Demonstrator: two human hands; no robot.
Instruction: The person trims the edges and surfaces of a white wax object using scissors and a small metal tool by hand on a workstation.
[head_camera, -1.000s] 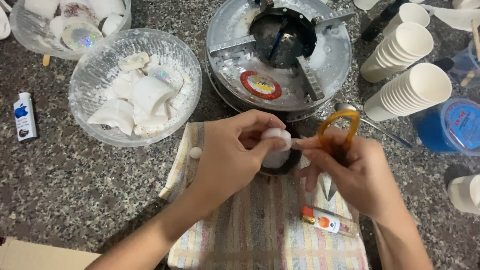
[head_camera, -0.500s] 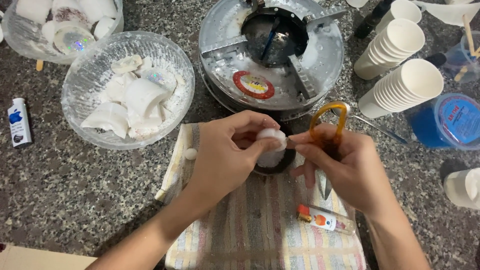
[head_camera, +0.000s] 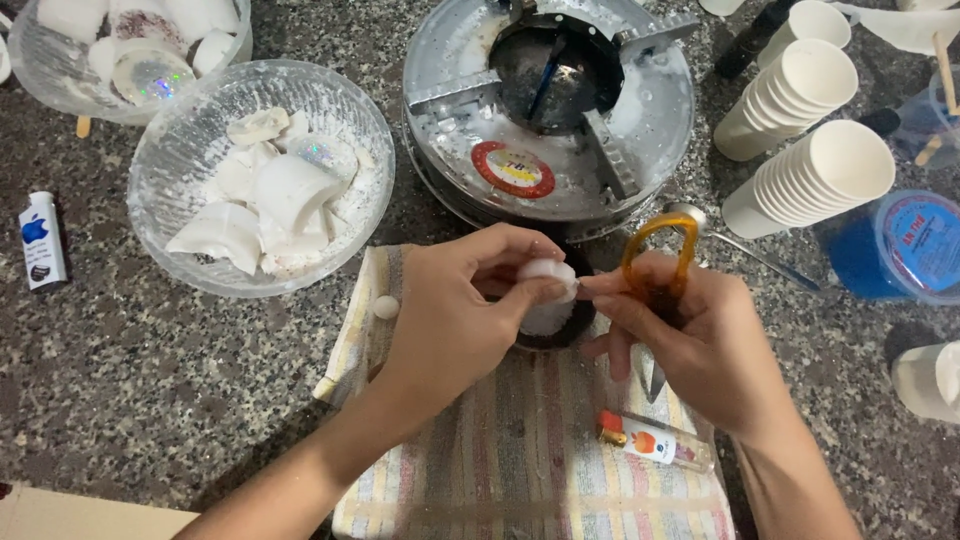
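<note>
My left hand (head_camera: 455, 315) grips a small white wax-like piece (head_camera: 547, 293) above a dark round dish (head_camera: 560, 335) on a striped cloth (head_camera: 520, 450). My right hand (head_camera: 700, 345) holds orange-handled scissors (head_camera: 655, 260), its fingertips pinching at the right side of the white piece. The scissor blade points down below the hand. A small white ball (head_camera: 386, 306) lies on the cloth's left edge.
A round metal stove (head_camera: 550, 110) stands behind my hands. Two glass bowls (head_camera: 190, 160) (head_camera: 30, 60) of white wax pieces sit at the left. Stacked paper cups (head_camera: 810, 170) and a blue tub (head_camera: 900, 250) are at the right. A lighter (head_camera: 650, 440) lies on the cloth, another (head_camera: 40, 240) far left.
The hands hold the same grip on the white piece and scissors; the view has shifted slightly, so everything sits a little lower and left in frame.
</note>
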